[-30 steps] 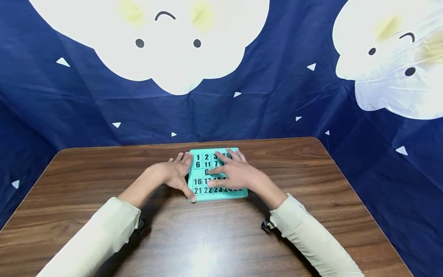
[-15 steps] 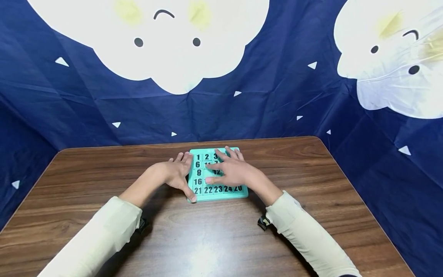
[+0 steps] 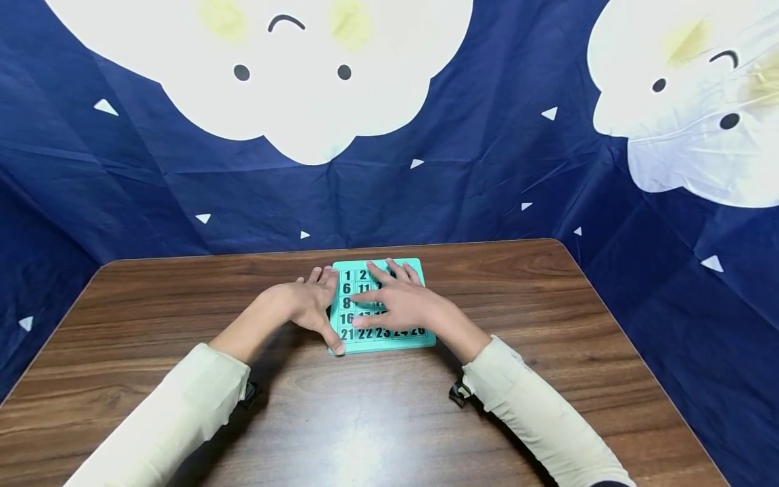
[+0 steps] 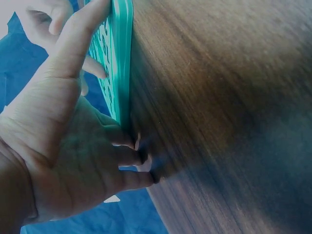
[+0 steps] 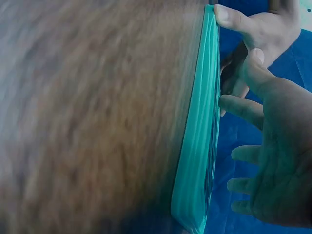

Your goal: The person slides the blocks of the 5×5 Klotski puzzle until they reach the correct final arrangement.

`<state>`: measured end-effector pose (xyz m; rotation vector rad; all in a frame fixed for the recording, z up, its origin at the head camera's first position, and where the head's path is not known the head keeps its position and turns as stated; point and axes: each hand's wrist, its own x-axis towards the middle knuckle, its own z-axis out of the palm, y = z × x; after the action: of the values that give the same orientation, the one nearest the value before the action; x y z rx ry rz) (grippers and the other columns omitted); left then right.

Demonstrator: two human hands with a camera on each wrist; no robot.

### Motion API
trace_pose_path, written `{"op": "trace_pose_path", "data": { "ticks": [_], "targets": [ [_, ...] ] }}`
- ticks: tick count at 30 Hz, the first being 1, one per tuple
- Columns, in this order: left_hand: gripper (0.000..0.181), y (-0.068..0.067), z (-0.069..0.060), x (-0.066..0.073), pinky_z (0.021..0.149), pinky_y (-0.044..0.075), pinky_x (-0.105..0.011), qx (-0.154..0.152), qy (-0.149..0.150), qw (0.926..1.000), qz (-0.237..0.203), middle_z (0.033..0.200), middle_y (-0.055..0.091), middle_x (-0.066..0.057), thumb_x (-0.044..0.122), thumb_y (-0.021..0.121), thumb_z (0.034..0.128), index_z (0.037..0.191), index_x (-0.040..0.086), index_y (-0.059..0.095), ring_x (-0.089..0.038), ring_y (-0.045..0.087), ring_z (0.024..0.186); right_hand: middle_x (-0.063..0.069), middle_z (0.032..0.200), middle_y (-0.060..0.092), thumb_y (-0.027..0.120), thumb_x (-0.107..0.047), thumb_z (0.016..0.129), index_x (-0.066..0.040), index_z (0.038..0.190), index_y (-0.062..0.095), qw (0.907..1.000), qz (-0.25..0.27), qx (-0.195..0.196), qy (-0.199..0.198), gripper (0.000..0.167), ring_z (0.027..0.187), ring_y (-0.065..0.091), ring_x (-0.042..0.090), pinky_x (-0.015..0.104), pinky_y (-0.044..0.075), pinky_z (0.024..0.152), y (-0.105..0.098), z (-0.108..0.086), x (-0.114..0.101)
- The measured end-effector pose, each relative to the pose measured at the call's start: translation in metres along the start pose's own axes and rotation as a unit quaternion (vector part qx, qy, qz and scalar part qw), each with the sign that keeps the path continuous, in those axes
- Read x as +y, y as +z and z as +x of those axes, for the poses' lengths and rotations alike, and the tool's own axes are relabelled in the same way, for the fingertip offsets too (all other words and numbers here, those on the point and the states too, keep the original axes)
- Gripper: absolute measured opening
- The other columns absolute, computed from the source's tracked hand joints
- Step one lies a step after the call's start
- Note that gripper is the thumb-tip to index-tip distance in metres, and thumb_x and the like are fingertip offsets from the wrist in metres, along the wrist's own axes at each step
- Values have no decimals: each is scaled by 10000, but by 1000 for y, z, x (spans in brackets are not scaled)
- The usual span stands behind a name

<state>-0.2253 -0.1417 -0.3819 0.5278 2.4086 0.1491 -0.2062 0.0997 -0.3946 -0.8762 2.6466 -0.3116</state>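
A teal number slide puzzle (image 3: pixel 383 345) with black numerals lies flat on the table. My left hand (image 3: pixel 309 308) spans its left side: the thumb touches the lower left corner, and the straight fingers lie along the upper left edge. In the left wrist view, those fingertips (image 4: pixel 141 180) rest at the tabletop beside the puzzle's side wall (image 4: pixel 124 63). Over the number tiles, my right hand (image 3: pixel 404 303) spreads its fingers, with the index finger just right of the 8 tile (image 3: pixel 346 303). Several right-hand tiles are hidden beneath it. Whether its fingertips touch the tiles, I cannot tell.
The brown wooden table (image 3: pixel 353 419) reaches well out on both sides of the puzzle. Behind it hangs a dark blue cloth (image 3: pixel 377 196) with white clouds and small triangles. Black wrist straps (image 3: pixel 460 392) show below the sleeves.
The 8 tile has slid left into the first column of the middle row. My right hand has shifted left across the tiles, while my left hand has stayed at the edge.
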Motion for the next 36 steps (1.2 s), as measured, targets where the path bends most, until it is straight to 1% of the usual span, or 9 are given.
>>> {"op": "trace_pose_path", "data": {
  "ticks": [3, 7, 10, 15, 19, 22, 25, 32, 36],
  "targets": [
    [1695, 0, 1, 0, 1429, 33, -691, -19, -17, 10000, 14, 1861, -158, -306, 775, 940, 755, 1762, -71, -129, -509, -129, 1753, 89, 1927, 34, 532, -768, 1088, -456, 1695, 506, 10000, 10, -43, 16, 682, 1776, -29, 490, 753, 18, 1409, 0, 2, -1],
    [1682, 0, 1, 0, 1433, 41, -683, -15, -29, 10000, 39, 1862, -155, -305, 767, 936, 765, 1762, -72, -128, -507, -123, 1755, 85, 1927, 22, 507, -774, 1093, -438, 1726, 453, 9994, -111, 80, 324, 719, 1778, -48, 482, 731, -12, 1418, -4, 3, 3],
    [1679, 0, 0, 1, 1433, 45, -682, 1, -32, 10000, 33, 1860, -153, -311, 760, 938, 767, 1761, -77, -125, -511, -119, 1755, 76, 1925, 12, 503, -789, 1084, -432, 1730, 443, 9984, -228, -32, 523, 740, 1777, -66, 475, 711, -34, 1424, -6, 3, 6],
    [1685, 2, 0, 1, 1433, 38, -682, 22, -29, 10000, -9, 1859, -152, -315, 745, 949, 761, 1758, -84, -127, -514, -118, 1754, 61, 1926, 37, 540, -803, 1062, -447, 1688, 513, 9986, -227, -316, 363, 721, 1775, -69, 479, 742, -32, 1411, -6, -7, 7],
    [1706, 2, 0, 1, 1432, 24, -683, 30, -18, 10000, -81, 1860, -164, -306, 742, 962, 747, 1757, -77, -141, -504, -133, 1755, 69, 1925, 63, 548, -789, 1068, -425, 1656, 574, 9993, -162, -109, 326, 692, 1775, -65, 481, 746, -37, 1408, -10, -15, 12],
    [1719, 2, 1, 1, 1431, 16, -686, 46, 6, 9999, -126, 1860, -169, -304, 736, 975, 734, 1757, -75, -143, -496, -141, 1756, 77, 1924, 63, 529, -781, 1082, -410, 1664, 568, 9984, -148, 6, 542, 692, 1774, -55, 492, 732, -37, 1414, -13, -16, 18],
    [1719, 1, 1, 2, 1428, 17, -692, 43, 2, 9999, -130, 1859, -168, -306, 731, 980, 731, 1758, -76, -139, -498, -140, 1755, 72, 1923, 48, 515, -793, 1080, -428, 1692, 515, 9972, -111, -108, 737, 713, 1773, -51, 497, 722, -35, 1419, -12, -12, 20],
    [1698, 0, 0, 2, 1428, 35, -694, -8, -36, 10000, -24, 1857, -166, -312, 750, 954, 754, 1758, -76, -138, -513, -131, 1752, 83, 1926, 26, 486, -819, 1076, -452, 1736, 425, 9987, 5, -288, 426, 758, 1770, -77, 499, 715, -57, 1419, -9, -3, 12],
    [1711, 1, 1, 2, 1430, 29, -687, 7, -13, 10000, -31, 1856, -167, -313, 746, 961, 744, 1754, -82, -143, -510, -131, 1752, 73, 1926, 47, 522, -782, 1085, -436, 1677, 538, 9987, 19, -158, 479, 686, 1774, -72, 488, 716, -50, 1419, -13, -13, 15]
  ]
}}
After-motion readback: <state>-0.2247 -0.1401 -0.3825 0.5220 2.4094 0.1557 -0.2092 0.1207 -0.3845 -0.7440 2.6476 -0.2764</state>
